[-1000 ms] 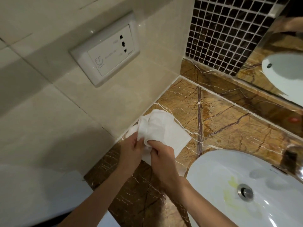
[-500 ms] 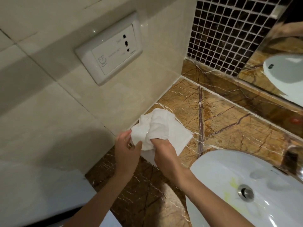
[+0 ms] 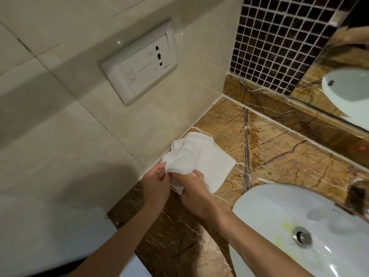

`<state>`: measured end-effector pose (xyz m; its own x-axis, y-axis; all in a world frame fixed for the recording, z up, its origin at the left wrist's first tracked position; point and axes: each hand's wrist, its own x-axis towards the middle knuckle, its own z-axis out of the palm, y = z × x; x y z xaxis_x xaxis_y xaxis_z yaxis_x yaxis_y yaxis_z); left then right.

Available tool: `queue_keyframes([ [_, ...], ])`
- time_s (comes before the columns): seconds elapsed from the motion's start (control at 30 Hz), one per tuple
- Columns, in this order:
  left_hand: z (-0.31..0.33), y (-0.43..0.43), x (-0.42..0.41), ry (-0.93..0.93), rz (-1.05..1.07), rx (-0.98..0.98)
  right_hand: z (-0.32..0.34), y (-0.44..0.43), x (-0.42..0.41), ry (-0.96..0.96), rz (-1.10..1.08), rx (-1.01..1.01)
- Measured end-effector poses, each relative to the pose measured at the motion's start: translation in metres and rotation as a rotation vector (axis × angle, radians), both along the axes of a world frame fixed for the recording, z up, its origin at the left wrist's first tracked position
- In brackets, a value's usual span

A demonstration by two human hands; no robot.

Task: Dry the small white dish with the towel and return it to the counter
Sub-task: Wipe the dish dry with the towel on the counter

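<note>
Both hands bunch a white towel (image 3: 196,158) above the counter (image 3: 279,154), left of the sink (image 3: 259,208).

Head view: the left hand (image 3: 155,183) and right hand (image 3: 194,189) are closed on the cloth. The dish is hidden, presumably wrapped inside. Good drying means turning it while pressing cloth into the hollow.

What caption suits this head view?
Both hands, left hand and right hand, bunch a white towel above the marble counter.
</note>
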<state>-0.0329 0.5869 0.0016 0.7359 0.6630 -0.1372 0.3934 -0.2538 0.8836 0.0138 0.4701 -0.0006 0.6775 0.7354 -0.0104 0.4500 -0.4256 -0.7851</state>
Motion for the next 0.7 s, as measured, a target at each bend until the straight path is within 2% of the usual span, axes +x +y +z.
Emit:
queue_keyframes([
  [0.07, -0.001, 0.005, -0.002, 0.002, -0.033, -0.022, -0.002, -0.003, 0.000, -0.067, 0.047, 0.005],
  [0.17, 0.000, 0.007, -0.004, -0.012, -0.072, -0.083, -0.009, -0.011, 0.003, -0.153, 0.090, -0.090],
  [0.33, -0.008, 0.006, -0.002, 0.029, 0.051, -0.225, -0.020, -0.030, 0.011, -0.318, 0.178, -0.207],
  [0.5, -0.010, 0.005, 0.004, 0.052, 0.090, -0.226, -0.033, -0.041, 0.019, -0.442, 0.224, -0.298],
  [0.57, -0.008, 0.007, 0.006, 0.046, 0.095, -0.224, -0.040, -0.043, 0.016, -0.400, 0.134, -0.230],
  [0.7, -0.004, 0.014, 0.012, 0.031, 0.189, -0.333, -0.042, -0.045, 0.022, -0.014, -0.316, 0.039],
])
